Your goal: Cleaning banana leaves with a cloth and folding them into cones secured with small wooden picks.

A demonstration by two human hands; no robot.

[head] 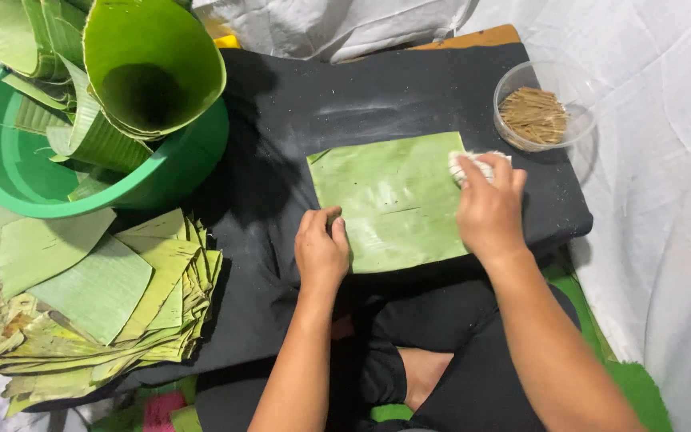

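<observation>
A square piece of green banana leaf (389, 198) lies flat on a black cloth-covered board (281, 144). My left hand (321, 250) presses its fingers on the leaf's near-left edge. My right hand (489, 210) rests at the leaf's right edge, closed on a small white cloth wad (467, 164) that touches the leaf.
A clear bowl of thin brown sticks (539, 112) stands at the board's far right. A green basin (33, 168) with rolled leaves (149, 68) sits at far left. A stack of cut leaf pieces (97, 296) lies at near left. White sheeting (665, 200) surrounds the board.
</observation>
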